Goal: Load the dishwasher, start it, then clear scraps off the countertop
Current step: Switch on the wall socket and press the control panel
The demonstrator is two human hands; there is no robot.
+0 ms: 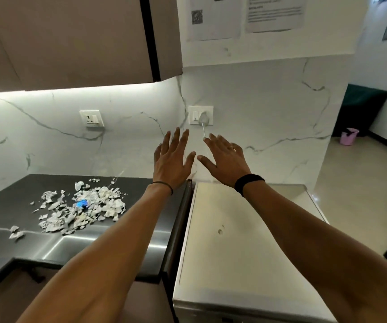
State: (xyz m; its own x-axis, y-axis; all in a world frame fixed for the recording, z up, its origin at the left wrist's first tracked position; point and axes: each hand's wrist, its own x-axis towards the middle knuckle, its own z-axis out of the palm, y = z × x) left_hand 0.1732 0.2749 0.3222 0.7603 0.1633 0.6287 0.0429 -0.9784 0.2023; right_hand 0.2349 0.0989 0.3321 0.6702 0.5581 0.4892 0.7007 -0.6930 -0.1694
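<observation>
Scraps (83, 206) sit heaped on the dark counter (6, 206), nearer its back edge. Left hand (172, 159) and right hand (225, 157) hover spread flat, holding nothing, just beside the dishwasher (234, 241). Loading looks first: bring both hands down to its front and keep sleeves and arms off that pile.

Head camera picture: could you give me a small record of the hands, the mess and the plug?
left hand: open, fingers spread, holding nothing
right hand: open, beside the left, ring on one finger
scraps: torn pale pieces, one blue, piled on the dark countertop, untouched
dishwasher: pale top under the right forearm
wall socket: plug in it, just beyond both hands
</observation>
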